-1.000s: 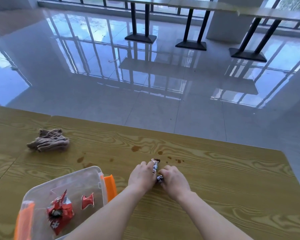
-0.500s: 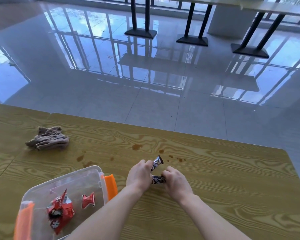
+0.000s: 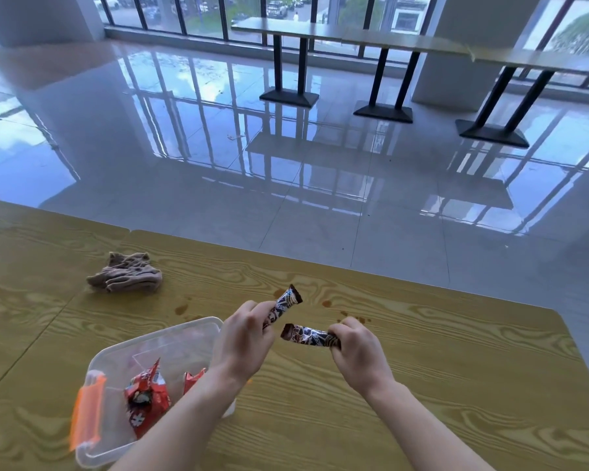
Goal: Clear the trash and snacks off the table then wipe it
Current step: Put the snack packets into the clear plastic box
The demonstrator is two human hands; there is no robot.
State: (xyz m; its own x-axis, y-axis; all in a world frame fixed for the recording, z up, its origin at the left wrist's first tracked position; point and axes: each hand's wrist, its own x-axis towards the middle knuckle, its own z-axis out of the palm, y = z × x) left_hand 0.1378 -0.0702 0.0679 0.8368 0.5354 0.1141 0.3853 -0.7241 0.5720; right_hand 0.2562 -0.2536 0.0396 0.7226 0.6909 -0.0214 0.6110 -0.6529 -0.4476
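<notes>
Two slim snack bars in dark brown wrappers with white print are held up above the wooden table (image 3: 422, 334). The left-hand bar (image 3: 284, 304) tilts up and away to the right, its crimped dark end free at the top, its lower part gripped in the left hand (image 3: 244, 338). The right-hand bar (image 3: 308, 334) lies nearly level, its free end pointing left, its other end pinched in the right hand (image 3: 357, 355). The bars are close but apart. A clear plastic box (image 3: 157, 348) with orange clips sits near left, holding crumpled red wrappers (image 3: 147, 396). A crumpled brown cloth (image 3: 125, 273) lies farther left. Brown stains (image 3: 181, 309) spot the tabletop around the hands.
</notes>
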